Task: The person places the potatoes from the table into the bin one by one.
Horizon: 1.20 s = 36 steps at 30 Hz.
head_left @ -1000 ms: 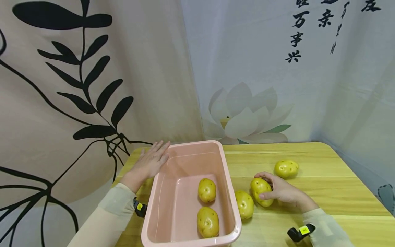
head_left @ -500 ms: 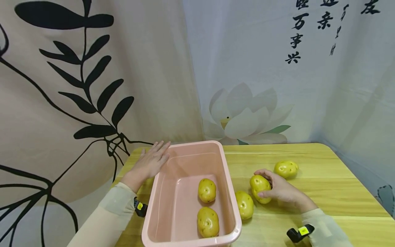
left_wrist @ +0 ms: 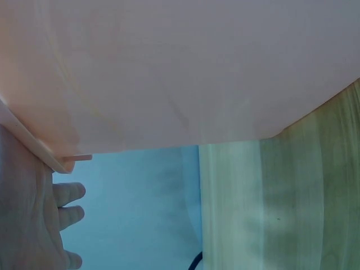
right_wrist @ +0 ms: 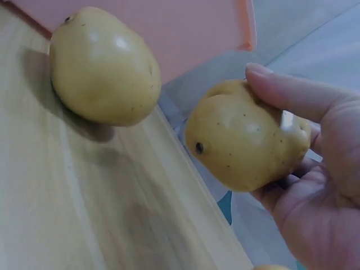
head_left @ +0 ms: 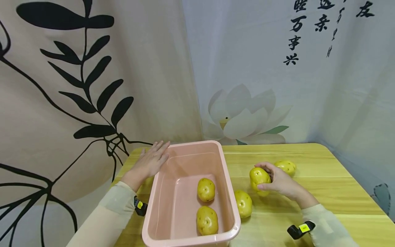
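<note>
Potato [head_left: 258, 175] hung pinched in the right hand [head_left: 282, 183] above the table [head_left: 324, 185], at three o'clock from the pink tub [head_left: 174, 206]; the left hand [head_left: 150, 163] lay spread on the tub's ten-o'clock rim.

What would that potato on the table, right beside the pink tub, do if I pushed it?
The potato would probably roll, perhaps unevenly, as it looks rounded but not a perfect ball. It is likely firm, since no sag shows. Its shiny highlights suggest smooth skin that may slip slightly under a finger.
</note>
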Each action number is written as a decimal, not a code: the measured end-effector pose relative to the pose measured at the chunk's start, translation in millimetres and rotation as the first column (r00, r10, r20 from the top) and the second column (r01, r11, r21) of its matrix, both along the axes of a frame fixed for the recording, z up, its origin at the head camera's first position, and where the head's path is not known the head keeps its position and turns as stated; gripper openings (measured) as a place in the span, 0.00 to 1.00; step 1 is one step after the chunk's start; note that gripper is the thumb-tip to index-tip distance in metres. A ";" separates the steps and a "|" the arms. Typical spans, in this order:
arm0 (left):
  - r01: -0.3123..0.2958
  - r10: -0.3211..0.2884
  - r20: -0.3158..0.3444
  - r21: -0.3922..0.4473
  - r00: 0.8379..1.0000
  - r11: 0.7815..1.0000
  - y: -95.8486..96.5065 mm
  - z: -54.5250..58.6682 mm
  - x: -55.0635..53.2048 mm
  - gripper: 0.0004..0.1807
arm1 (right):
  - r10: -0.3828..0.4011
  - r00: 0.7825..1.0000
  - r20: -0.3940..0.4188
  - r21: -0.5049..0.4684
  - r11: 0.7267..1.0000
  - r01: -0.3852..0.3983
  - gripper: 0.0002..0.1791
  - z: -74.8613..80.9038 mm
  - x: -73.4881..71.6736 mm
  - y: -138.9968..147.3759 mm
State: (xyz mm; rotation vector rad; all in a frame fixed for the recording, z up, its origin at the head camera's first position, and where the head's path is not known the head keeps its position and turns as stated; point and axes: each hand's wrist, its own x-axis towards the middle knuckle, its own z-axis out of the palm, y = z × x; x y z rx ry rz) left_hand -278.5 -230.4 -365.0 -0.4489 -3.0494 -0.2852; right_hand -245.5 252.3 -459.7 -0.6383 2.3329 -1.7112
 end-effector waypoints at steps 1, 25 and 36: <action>0.001 -0.001 0.000 0.000 1.000 1.000 0.0 -0.1 -0.1 0.31 | 0.001 1.000 0.002 -0.008 1.000 -0.001 0.40 1.1 0.0 -0.9; 0.020 -0.020 -0.004 0.002 1.000 1.000 2.3 0.6 -3.7 0.32 | 0.044 0.995 -0.085 -0.076 0.996 -0.050 0.42 67.0 6.3 -18.4; 0.020 -0.020 0.002 0.010 1.000 1.000 1.7 -0.5 -3.0 0.32 | 0.054 0.991 -0.121 -0.071 0.995 -0.063 0.42 96.9 6.9 -34.1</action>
